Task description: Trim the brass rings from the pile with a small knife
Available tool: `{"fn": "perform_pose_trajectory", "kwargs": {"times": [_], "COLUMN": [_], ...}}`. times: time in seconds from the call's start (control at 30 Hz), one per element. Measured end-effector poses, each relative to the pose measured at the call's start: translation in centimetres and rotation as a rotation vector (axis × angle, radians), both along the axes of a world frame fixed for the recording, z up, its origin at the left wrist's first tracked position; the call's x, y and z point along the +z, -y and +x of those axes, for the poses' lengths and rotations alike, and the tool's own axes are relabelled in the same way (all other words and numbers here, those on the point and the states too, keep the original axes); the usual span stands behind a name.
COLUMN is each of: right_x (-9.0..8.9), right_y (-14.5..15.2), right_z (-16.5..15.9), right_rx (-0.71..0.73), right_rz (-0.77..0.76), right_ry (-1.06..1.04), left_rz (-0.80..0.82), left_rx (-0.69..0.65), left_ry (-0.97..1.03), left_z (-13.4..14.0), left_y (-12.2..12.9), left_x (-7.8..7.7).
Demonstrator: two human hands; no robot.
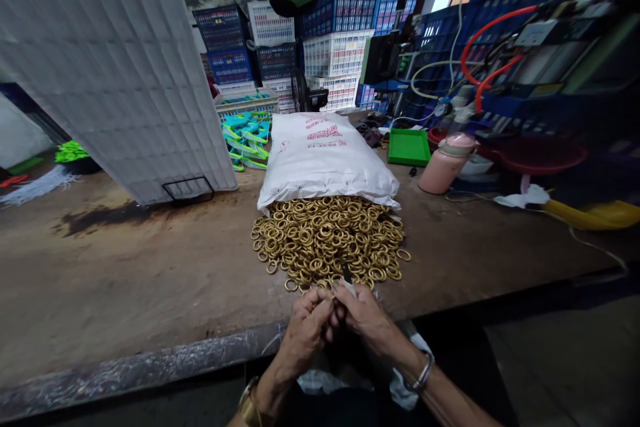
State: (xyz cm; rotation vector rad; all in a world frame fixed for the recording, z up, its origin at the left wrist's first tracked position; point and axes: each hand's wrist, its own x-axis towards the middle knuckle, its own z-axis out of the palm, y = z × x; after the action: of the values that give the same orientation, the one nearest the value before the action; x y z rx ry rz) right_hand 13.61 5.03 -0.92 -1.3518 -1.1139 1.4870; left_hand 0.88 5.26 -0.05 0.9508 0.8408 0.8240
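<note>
A heap of gold-coloured rings spills from the mouth of a white woven sack onto the table. Just in front of the heap, both hands meet near the table edge. My left hand is closed in a pinch on what looks like a gold ring, mostly hidden by the fingers. Closed beside it, my right hand grips a small knife-like tool with a dark tip pointing at the rings; a whitish part shows at the fingers.
A white ribbed panel stands at left on the wooden table. Behind the sack lie blue-green plastic pieces and stacked crates. A green tray, a pink bottle and a machine with red hoses are at right.
</note>
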Motion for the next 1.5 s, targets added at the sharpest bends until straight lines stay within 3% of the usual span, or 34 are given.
{"fn": "perform_pose_trajectory", "kwargs": {"times": [0.17,0.43,0.63,0.8,0.97,1.1,1.27,1.5], "right_x": [-0.6,-0.7,-0.5,-0.3,0.0,0.3,0.8,1.6], "right_y": [0.1,-0.1,0.4,0.7,0.7,1.2,1.6,1.4], "right_z": [0.6,1.6,1.9,2.0,2.2,2.3,2.3,2.1], "right_rx": [0.012,-0.029,0.009,0.03,-0.104,0.025,0.169,0.173], "right_rz": [0.027,0.191,0.129,0.079,0.234,0.368,0.352,0.314], "right_ry": [-0.018,0.157,0.066,-0.019,0.294,0.556,0.73,0.942], "left_rz": [-0.068,0.016,-0.057,-0.104,-0.092,-0.004,0.02,-0.104], "left_rx": [-0.009,0.053,0.046,0.038,0.074,0.105,0.098,0.087], "left_ry": [0.039,-0.066,-0.065,0.038,0.018,-0.046,-0.084,0.028], "left_z": [0.4,1.5,1.9,1.8,1.6,1.7,1.7,1.4], "left_y": [0.4,0.7,1.0,1.3,1.1,1.0,1.4,1.8], "left_x": [0.6,1.6,2.0,1.4,0.9,1.1,1.9,1.6]}}
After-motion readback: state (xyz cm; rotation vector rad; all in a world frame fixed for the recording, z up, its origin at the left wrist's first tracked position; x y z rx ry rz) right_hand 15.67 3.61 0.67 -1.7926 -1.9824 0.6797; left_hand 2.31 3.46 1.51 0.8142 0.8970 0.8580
